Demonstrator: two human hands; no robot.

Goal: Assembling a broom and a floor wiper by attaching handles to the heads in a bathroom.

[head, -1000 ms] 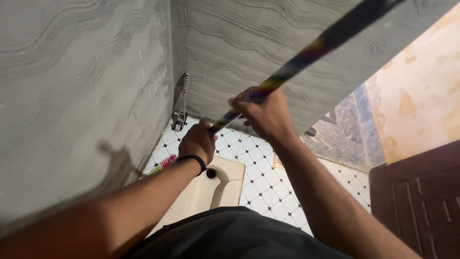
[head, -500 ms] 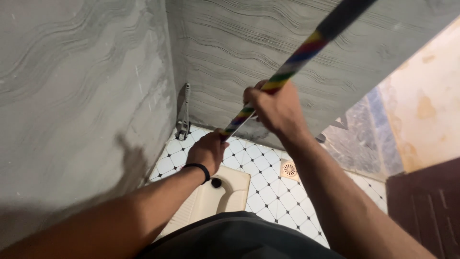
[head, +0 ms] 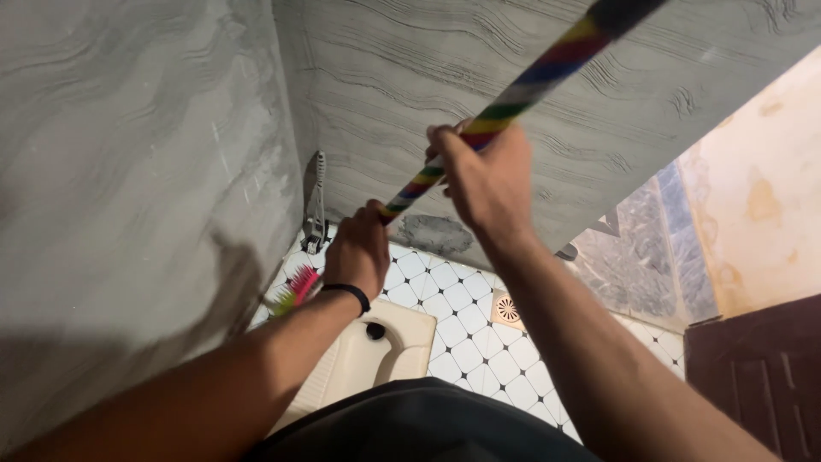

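A small tiled room is seen from above: grey, wave-patterned wall tiles meet in a corner, and the floor is laid with white tiles with black dots. A cream squat pan is set low by the left wall, with a floor drain to its right and a dark wooden door at the right edge. A multicoloured striped broom handle is held slanting; the left hand is closed round its lower part, the right hand higher up, fingers wrapped tight. The pink and green bristles rest near the left wall. Little free floor is seen between walls and pan.
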